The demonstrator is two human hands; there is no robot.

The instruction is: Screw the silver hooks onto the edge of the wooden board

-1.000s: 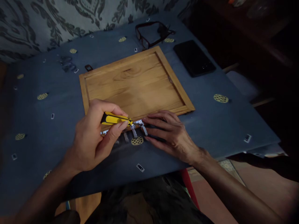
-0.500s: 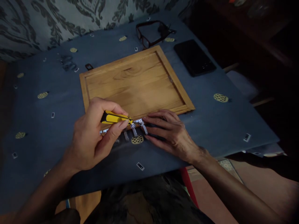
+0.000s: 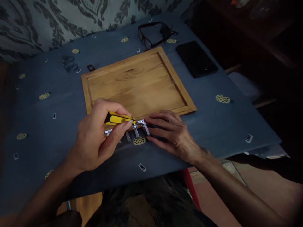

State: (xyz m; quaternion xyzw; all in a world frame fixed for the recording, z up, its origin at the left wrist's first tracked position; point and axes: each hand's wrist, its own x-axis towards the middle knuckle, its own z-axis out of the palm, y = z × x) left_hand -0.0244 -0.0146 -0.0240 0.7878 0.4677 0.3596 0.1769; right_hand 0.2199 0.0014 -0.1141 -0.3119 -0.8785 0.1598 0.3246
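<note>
My left hand [image 3: 97,138] is closed round a yellow and black screwdriver [image 3: 118,119], whose shaft points right toward the metal hooks. A wooden framed board [image 3: 134,85] lies on the blue tablecloth. Along its near edge sits a row of silver metal hooks [image 3: 142,122] with cross-head screws, hanging over the edge toward me. My right hand [image 3: 171,132] rests at the right end of the row, fingers spread against the board's edge and the last hook. Part of the row is hidden behind my left fingers.
Beyond the board lie dark-framed glasses [image 3: 148,42]. A black phone [image 3: 196,59] is to the right. A crumpled clear item [image 3: 69,64] lies at the back left of the patterned tablecloth [image 3: 59,142]. A patterned curtain or wall covering [image 3: 71,19] borders the far side.
My left hand and the screwdriver have shifted slightly to the right. My right hand stays in almost the same place against the board.
</note>
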